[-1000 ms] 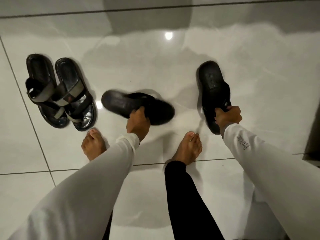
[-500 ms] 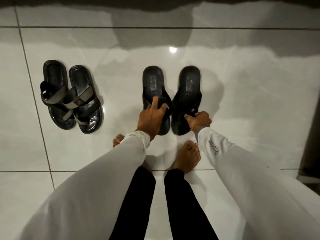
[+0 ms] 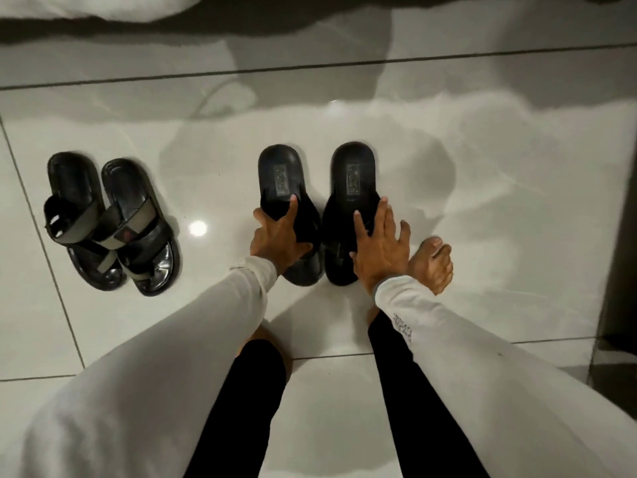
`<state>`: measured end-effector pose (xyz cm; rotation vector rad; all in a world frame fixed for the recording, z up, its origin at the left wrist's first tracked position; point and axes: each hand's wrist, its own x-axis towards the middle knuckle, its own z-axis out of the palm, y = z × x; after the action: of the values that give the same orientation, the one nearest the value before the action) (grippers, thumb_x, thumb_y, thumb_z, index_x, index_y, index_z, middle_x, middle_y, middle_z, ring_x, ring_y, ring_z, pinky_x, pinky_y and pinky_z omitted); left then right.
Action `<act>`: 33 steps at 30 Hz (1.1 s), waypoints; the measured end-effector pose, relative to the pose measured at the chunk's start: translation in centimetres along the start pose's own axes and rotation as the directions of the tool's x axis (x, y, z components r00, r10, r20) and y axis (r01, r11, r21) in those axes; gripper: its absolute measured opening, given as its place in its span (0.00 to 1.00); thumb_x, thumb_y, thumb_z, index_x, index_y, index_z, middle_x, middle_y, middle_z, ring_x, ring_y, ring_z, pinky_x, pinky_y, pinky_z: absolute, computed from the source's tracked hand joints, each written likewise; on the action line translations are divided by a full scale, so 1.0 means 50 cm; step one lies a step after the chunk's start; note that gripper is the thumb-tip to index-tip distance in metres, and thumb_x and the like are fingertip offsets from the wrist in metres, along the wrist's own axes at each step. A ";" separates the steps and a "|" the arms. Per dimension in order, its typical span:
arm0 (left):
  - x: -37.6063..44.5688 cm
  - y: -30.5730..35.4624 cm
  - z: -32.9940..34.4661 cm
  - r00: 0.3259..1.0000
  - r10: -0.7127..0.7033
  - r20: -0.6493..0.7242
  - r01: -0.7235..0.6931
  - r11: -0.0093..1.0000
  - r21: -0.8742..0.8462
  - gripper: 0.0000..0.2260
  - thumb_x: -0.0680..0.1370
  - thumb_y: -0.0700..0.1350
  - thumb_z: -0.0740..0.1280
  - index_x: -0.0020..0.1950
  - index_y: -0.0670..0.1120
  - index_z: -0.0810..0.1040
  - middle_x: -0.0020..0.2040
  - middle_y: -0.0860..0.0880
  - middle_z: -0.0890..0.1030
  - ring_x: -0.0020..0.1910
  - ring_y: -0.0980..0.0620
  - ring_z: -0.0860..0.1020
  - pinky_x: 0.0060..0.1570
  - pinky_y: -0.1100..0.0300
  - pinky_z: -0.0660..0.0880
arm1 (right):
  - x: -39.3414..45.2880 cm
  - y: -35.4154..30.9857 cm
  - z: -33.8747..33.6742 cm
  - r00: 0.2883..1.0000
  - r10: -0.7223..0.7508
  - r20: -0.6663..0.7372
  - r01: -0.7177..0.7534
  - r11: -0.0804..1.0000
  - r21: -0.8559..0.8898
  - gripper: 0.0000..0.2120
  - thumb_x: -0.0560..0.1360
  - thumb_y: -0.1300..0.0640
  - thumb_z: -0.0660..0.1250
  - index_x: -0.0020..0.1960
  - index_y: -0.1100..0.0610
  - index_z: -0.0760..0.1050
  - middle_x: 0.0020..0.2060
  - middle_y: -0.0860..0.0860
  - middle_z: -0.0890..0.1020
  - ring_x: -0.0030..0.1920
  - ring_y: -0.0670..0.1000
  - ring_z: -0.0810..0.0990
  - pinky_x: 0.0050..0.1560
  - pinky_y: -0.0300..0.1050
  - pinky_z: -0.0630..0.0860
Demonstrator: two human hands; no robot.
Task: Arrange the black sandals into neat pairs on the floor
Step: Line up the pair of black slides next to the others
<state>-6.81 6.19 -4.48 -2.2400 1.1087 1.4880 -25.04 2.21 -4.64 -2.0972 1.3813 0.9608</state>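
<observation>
Two plain black slide sandals stand side by side on the glossy white tile floor, heels pointing away from me. My left hand (image 3: 275,239) grips the strap of the left slide (image 3: 281,174), thumb on one side and fingers on the other. My right hand (image 3: 379,243) lies flat with spread fingers on the strap of the right slide (image 3: 353,170). A second pair, black sandals with grey straps (image 3: 113,222), sits together at the left, apart from both hands.
My bare right foot (image 3: 431,263) rests on the tile just right of the right slide. My legs in black trousers fill the lower middle. A dark vertical edge (image 3: 617,236) runs down the far right. Dark grout lines cross the floor.
The two plain slides were brought from apart and askew to side by side in front of me. My right hand has flattened on its slide. The view has shifted closer.
</observation>
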 end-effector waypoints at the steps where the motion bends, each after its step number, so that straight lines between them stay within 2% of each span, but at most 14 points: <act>1: 0.003 0.012 0.000 1.000 -0.008 -0.007 0.008 1.000 0.009 0.42 0.76 0.54 0.73 0.82 0.55 0.51 0.74 0.34 0.56 0.62 0.27 0.75 0.66 0.39 0.76 | 0.008 0.014 -0.007 1.000 -0.012 -0.003 0.012 1.000 -0.008 0.36 0.82 0.46 0.62 0.83 0.51 0.48 0.82 0.65 0.41 0.84 0.63 0.46 0.81 0.64 0.52; 4: 0.012 0.053 -0.011 1.000 -0.005 -0.012 0.005 1.000 0.026 0.43 0.75 0.54 0.74 0.83 0.55 0.51 0.74 0.35 0.57 0.63 0.27 0.75 0.66 0.39 0.76 | 0.033 0.064 -0.037 0.998 -0.058 0.012 0.058 0.998 -0.007 0.34 0.83 0.46 0.60 0.83 0.52 0.49 0.83 0.63 0.41 0.84 0.62 0.45 0.81 0.63 0.52; 8: 0.035 0.129 -0.029 1.000 0.014 -0.011 -0.014 0.998 0.063 0.44 0.75 0.54 0.74 0.83 0.56 0.50 0.74 0.34 0.56 0.63 0.27 0.76 0.68 0.40 0.75 | 0.074 0.130 -0.088 0.997 -0.077 0.029 0.077 0.997 -0.007 0.36 0.82 0.47 0.62 0.84 0.52 0.47 0.83 0.62 0.41 0.84 0.60 0.45 0.81 0.60 0.54; 20: 0.103 0.301 -0.053 0.997 0.073 -0.021 -0.070 0.990 0.121 0.44 0.74 0.56 0.74 0.83 0.56 0.51 0.74 0.35 0.58 0.64 0.29 0.75 0.68 0.42 0.74 | 0.145 0.265 -0.196 0.999 -0.023 0.039 0.026 0.997 -0.071 0.38 0.81 0.49 0.66 0.84 0.51 0.48 0.83 0.62 0.43 0.84 0.60 0.47 0.80 0.60 0.59; 24: 0.078 0.279 -0.051 0.994 0.105 -0.023 -0.104 0.992 0.071 0.43 0.75 0.56 0.73 0.83 0.55 0.50 0.75 0.36 0.58 0.63 0.29 0.76 0.66 0.41 0.74 | 0.125 0.244 -0.201 0.999 0.003 0.033 0.001 0.995 -0.099 0.41 0.81 0.49 0.66 0.84 0.51 0.45 0.83 0.63 0.43 0.84 0.61 0.48 0.79 0.62 0.60; 28: -0.002 0.200 -0.050 0.995 0.103 -0.015 -0.102 0.991 0.089 0.44 0.77 0.56 0.70 0.84 0.55 0.45 0.82 0.34 0.46 0.64 0.28 0.77 0.64 0.42 0.74 | 0.064 0.159 -0.202 0.999 0.006 -0.051 -0.011 0.995 -0.097 0.42 0.81 0.50 0.66 0.84 0.53 0.41 0.82 0.66 0.45 0.83 0.63 0.50 0.77 0.63 0.60; 30: -0.056 0.125 -0.053 0.995 0.094 0.013 -0.095 0.990 0.108 0.43 0.78 0.55 0.69 0.84 0.55 0.43 0.82 0.34 0.44 0.65 0.30 0.77 0.63 0.42 0.74 | 0.025 0.086 -0.199 0.997 -0.006 -0.083 -0.002 0.996 -0.093 0.41 0.81 0.50 0.64 0.84 0.54 0.42 0.82 0.66 0.47 0.83 0.63 0.51 0.77 0.63 0.61; 33: -0.123 -0.022 -0.072 0.998 0.069 0.001 -0.068 0.985 0.160 0.41 0.79 0.54 0.68 0.84 0.52 0.46 0.81 0.35 0.50 0.63 0.33 0.78 0.60 0.43 0.76 | -0.026 -0.052 -0.186 0.997 -0.038 -0.071 0.030 0.993 -0.115 0.43 0.80 0.48 0.66 0.84 0.54 0.42 0.82 0.66 0.47 0.83 0.62 0.52 0.76 0.62 0.62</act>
<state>-4.79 7.76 2.24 -2.1185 1.2702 1.3668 -20.18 -2.37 2.42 -2.2533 1.3505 0.9795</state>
